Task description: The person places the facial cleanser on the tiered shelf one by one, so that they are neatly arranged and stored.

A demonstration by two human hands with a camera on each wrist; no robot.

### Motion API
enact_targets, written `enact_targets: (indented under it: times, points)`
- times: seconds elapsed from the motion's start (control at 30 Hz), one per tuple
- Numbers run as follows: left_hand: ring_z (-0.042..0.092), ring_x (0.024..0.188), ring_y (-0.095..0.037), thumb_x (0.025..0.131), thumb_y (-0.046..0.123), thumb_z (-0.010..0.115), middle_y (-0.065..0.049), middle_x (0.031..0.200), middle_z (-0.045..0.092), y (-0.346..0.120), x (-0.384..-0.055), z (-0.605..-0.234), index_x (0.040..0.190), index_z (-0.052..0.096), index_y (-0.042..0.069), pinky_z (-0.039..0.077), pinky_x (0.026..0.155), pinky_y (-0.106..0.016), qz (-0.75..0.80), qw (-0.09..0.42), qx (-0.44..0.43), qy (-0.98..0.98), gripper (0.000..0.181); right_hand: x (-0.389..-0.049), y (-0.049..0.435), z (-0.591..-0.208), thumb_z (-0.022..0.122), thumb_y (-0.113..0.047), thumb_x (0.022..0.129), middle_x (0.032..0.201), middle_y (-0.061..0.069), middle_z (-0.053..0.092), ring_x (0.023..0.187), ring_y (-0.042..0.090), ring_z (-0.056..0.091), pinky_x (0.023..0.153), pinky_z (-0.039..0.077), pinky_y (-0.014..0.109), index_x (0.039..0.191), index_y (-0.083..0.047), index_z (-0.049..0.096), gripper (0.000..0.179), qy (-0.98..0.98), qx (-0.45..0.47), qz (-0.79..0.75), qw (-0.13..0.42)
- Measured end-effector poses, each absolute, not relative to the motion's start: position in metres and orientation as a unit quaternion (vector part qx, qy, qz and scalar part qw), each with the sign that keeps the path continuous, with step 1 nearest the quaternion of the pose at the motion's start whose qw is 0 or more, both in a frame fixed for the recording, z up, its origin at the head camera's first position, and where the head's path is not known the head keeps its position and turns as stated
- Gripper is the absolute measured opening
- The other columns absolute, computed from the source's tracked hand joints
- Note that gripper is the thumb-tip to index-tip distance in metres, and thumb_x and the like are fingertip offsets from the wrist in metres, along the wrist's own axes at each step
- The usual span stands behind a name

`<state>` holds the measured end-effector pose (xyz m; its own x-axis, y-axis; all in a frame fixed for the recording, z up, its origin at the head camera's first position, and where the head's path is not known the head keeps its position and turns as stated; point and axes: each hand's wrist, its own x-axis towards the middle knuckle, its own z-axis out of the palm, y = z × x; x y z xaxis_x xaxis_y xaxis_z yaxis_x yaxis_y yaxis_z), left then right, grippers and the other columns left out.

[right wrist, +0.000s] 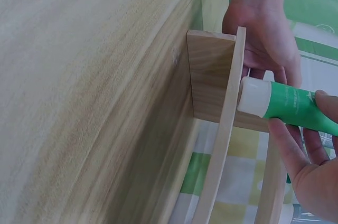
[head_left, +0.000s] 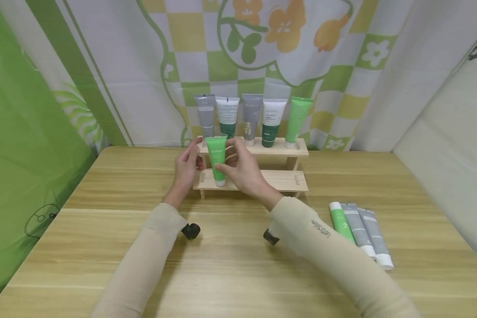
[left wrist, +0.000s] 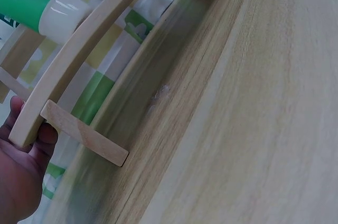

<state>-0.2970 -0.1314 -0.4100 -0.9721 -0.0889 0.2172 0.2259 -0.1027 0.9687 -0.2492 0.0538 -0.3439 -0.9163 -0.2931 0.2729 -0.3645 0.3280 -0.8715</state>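
My right hand pinches a light green squeeze tube upright, thumb in front. The tube's white cap points down at the lower board of a two-tier wooden shelf; cap and board look close to touching. At the shelf's left end, my left hand holds the wood, with fingertips showing below the board's end; part of its grip is hidden. On the upper tier stand a grey tube, a white-and-green tube, another grey tube, another white-and-green tube and another green tube.
To the right on the wooden table lie a green tube and two grey tubes, the nearer-left one beside the other. A patterned curtain hangs right behind the shelf. A thin black cable shows at the left edge.
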Motion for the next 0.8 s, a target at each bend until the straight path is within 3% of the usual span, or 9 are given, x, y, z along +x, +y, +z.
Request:
enact_targets:
  times: [0.33, 0.8]
  points:
    - [0.048, 0.058, -0.011, 0.108, 0.026, 0.050, -0.003, 0.065, 0.049, -0.130, -0.299, -0.414, 0.140, 0.060, 0.011, 0.045, 0.055, -0.021, -0.730, 0.136, -0.056, -0.668, 0.037, -0.249, 0.047, -0.348, 0.074, -0.003, 0.091, 0.112, 0.010, 0.060, 0.101, 0.023, 0.063, 0.090, 0.054, 0.031, 0.128, -0.008, 0.046, 0.048, -0.820, 0.200, 0.533, 0.065]
    - [0.049, 0.060, -0.012, 0.108, 0.026, 0.048, -0.004, 0.067, 0.049, -0.129, -0.298, -0.414, 0.142, 0.059, 0.011, 0.045, 0.056, -0.022, -0.721, 0.134, -0.060, -0.677, 0.038, -0.248, 0.043, -0.353, 0.077, -0.003, 0.088, 0.110, 0.010, 0.063, 0.102, 0.022, 0.063, 0.092, 0.052, 0.033, 0.126, -0.010, 0.047, 0.049, -0.822, 0.186, 0.530, 0.092]
